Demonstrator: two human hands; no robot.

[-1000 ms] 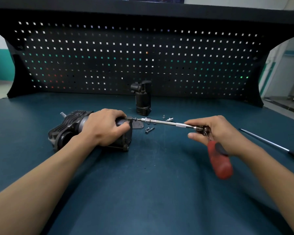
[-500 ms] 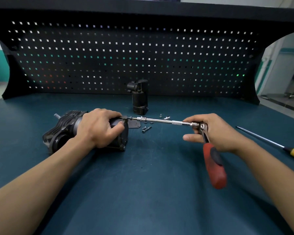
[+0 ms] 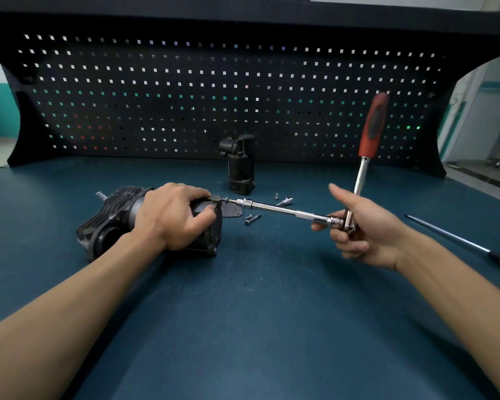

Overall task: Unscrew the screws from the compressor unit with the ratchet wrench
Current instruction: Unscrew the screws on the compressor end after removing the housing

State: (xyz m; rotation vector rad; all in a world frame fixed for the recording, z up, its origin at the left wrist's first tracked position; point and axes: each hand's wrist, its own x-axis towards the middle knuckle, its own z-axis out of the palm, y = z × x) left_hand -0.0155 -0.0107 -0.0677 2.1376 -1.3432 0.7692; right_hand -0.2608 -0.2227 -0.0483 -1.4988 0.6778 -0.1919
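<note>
both forearms reached over the counter (image 3: pixel 243 313). the left hand (image 3: pixel 171 216) clasped the compressor unit (image 3: pixel 113 209); the right hand (image 3: pixel 367 229), thumb raised, gripped the ratchet wrench (image 3: pixel 362 171) by its head, extension bar (image 3: pixel 286 210) bridging to the unit's end, red handle upright. loose screws (image 3: pixel 251 219) lay just beyond.

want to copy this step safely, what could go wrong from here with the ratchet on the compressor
1. The right hand grips the ratchet wrench only at its head, far along the extension bar from the compressor unit; the bit could tilt and slip out.
2. Only the left hand steadies the unit; it may roll under torque.
3. The loose screws lie beside the bar and could get knocked away.
</note>
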